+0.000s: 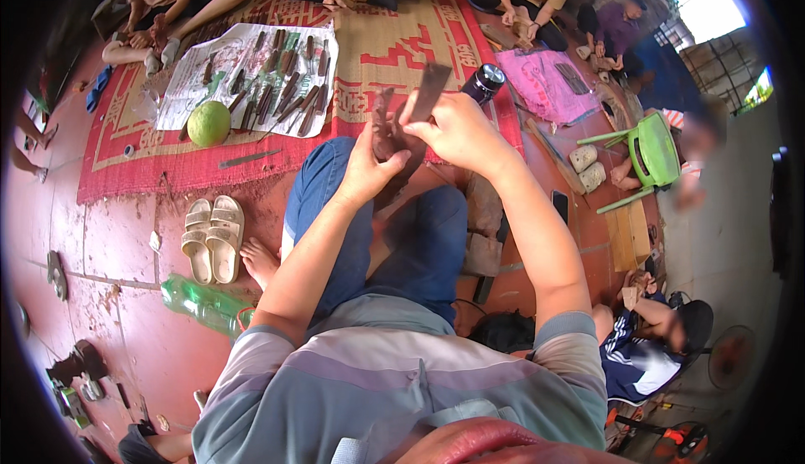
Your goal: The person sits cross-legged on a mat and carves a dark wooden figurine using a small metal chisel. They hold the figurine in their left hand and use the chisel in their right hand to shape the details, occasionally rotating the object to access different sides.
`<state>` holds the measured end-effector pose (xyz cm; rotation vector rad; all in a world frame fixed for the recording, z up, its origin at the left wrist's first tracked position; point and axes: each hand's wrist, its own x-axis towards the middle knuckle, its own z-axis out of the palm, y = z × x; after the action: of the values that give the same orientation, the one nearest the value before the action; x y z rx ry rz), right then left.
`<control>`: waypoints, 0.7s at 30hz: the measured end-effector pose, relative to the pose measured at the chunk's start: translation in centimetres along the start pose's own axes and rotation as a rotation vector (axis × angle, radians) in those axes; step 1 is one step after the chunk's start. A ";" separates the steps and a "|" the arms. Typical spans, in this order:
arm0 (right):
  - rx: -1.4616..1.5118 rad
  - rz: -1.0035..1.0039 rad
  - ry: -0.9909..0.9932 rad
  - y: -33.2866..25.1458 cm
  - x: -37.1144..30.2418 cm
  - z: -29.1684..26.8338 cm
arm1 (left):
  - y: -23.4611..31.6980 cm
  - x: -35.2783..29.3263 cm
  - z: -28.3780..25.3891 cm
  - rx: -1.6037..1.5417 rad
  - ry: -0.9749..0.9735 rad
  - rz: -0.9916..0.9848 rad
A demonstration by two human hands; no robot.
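Above my bent knees, my left hand [367,169] is closed round a dark brown carved wooden piece [386,132], its thumb pressed on the near side. My right hand [464,132] grips a flat dark brown strip [432,88] that sticks up past the fingers. I cannot tell whether the strip is a file, a blade or wood. Its lower end is hidden by my fingers, close to the carved piece. Beyond my hands, a white printed sheet [189,95] bears several dark-handled carving tools [289,91]. A green round fruit [209,123] sits at the sheet's near edge.
Under the sheet spreads a red and tan mat [377,70]. A black cylinder [484,84] stands beyond my right hand. Sandals [213,239] and a green plastic bottle [204,304] lie at left; wooden blocks [483,212], a phone [560,205] and a green stool [654,149] at right. Several people sit around.
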<state>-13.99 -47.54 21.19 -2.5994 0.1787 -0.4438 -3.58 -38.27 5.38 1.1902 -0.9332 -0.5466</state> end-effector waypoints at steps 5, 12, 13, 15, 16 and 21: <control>0.185 0.176 0.203 -0.9 0.8 -1.9 | 0.2 -0.2 -0.4 0.025 -0.005 -0.019; -0.003 0.062 0.302 0.9 0.6 -1.0 | 1.2 0.1 0.0 0.003 -0.030 0.012; 0.123 0.206 0.204 0.2 0.2 -1.2 | 0.9 0.0 0.1 0.013 -0.018 0.028; 0.042 0.010 0.119 0.5 -0.7 0.8 | 0.2 -0.2 0.3 0.029 -0.001 0.058; -0.057 0.007 0.065 0.1 -0.6 0.9 | 0.2 -0.1 0.3 0.032 0.000 0.038; 0.005 0.120 0.237 -0.2 0.4 -1.6 | 0.1 0.0 -0.1 0.079 -0.020 0.033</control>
<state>-14.15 -48.20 22.76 -2.5084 0.4100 -0.7070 -3.52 -38.15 5.43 1.2395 -0.9979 -0.5001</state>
